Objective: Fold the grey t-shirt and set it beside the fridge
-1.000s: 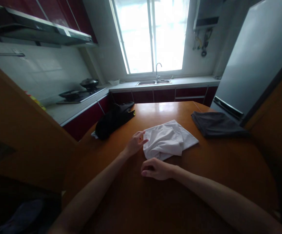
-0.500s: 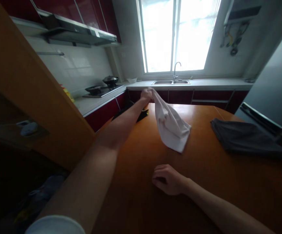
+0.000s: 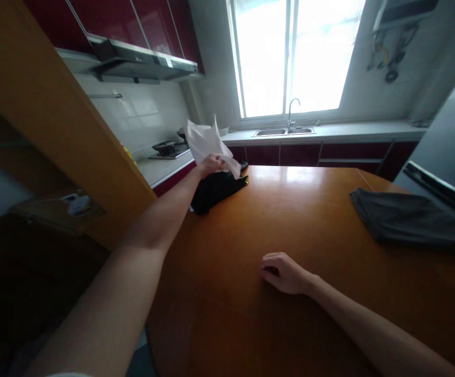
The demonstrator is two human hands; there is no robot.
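Observation:
My left hand (image 3: 210,164) is stretched out over the far left of the wooden table (image 3: 309,235), closed on a white cloth (image 3: 206,141) that flaps up above it. Just below that hand lies a black garment (image 3: 215,189) with a yellow tag. My right hand (image 3: 284,272) rests on the table near the middle, fingers curled under, with nothing seen in it. A folded dark grey cloth (image 3: 403,220) lies at the table's right edge.
A wooden partition (image 3: 42,104) rises at the left. Beyond the table runs a kitchen counter with a stove and pans (image 3: 168,148), a sink with a tap (image 3: 286,131) under a bright window, and a grey fridge (image 3: 447,152) at the right.
My left hand took hold of the white cloth, lifted it off the table's middle and carried it left to above the black garment. My right hand stayed resting on the table.

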